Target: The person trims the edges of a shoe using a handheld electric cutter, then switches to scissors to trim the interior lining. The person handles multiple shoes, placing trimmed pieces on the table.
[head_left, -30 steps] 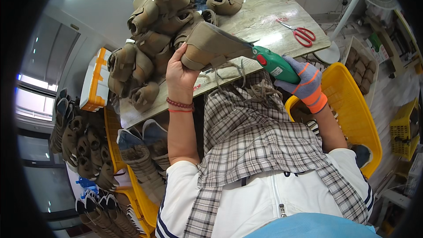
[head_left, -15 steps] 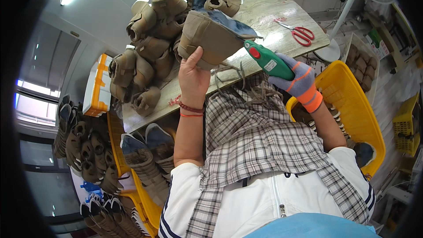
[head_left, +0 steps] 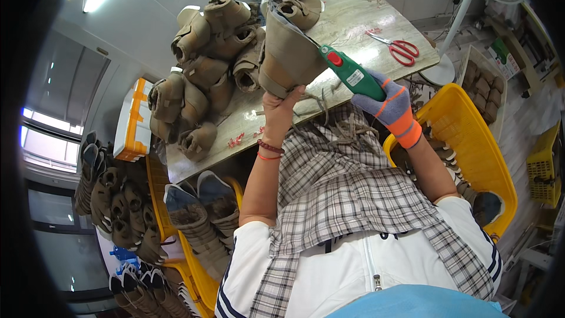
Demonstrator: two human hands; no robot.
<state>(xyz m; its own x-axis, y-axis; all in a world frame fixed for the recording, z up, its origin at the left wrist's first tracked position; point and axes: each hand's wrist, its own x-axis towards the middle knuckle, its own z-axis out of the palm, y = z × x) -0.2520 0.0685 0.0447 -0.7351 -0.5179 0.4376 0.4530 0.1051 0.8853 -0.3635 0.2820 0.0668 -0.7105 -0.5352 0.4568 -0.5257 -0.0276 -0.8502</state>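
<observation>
Raised higher, boot (head_left: 289, 53) and green tool (head_left: 351, 73) leave yellow crate (head_left: 471, 141) holding boots.

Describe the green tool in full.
The green tool is a slim handheld power tool with a glossy, plastic-looking body, a red button near its front and a pale label on its side. It slants up to the left above the table. The right hand, in a grey and orange glove, grips its rear end. Its front end meets the tan boot held up by the bare left hand; the tip is hidden.
</observation>
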